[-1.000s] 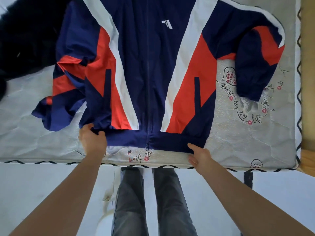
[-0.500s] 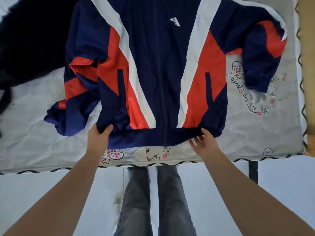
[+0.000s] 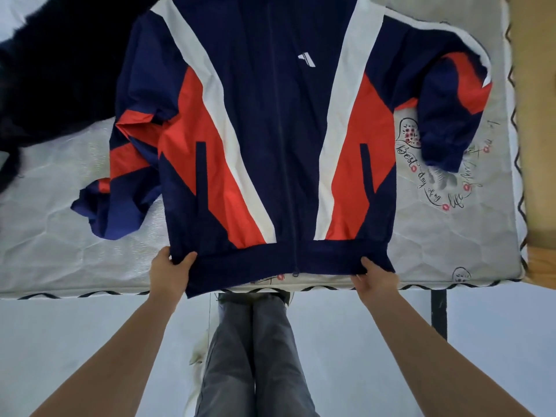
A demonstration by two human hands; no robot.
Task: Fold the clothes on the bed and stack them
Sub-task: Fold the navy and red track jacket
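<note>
1. Dark garment [image 3: 57,76]: a black, fuzzy-looking piece lying left of the track jacket, at the far left of the mattress; its type cannot be told. It awaits folding.
2. Left sleeve [image 3: 120,188]: crumpled and doubled over itself, just left of the jacket body, cuff toward the near edge.
3. Left hand [image 3: 171,270]: grips the jacket's left hem corner, thumb on top and fingers curled beneath the band.
4. Track jacket [image 3: 279,139]: navy with white and red panels, zipped front facing up, spread on the mattress [image 3: 469,236]. Its hem reaches the near mattress edge, and the left corner hangs slightly past it.
5. Change: compared with a second ago, the body lies flatter and squarer, both red panels now show evenly, and the bunching at the left hem corner is gone. The hem has been drawn toward the person and stretched wide between the hands.
6. Right hand [image 3: 374,279]: grips the right hem corner of the jacket, thumb over the band; the other fingers are hidden under the cloth.
7. Right sleeve [image 3: 451,115]: bent downward just right of the jacket body, cuff resting on the printed mattress cover.
8. Reading: the smoothing step appears nearly complete. The sleeves probably need folding inward next; no finished stack is visible.
</note>
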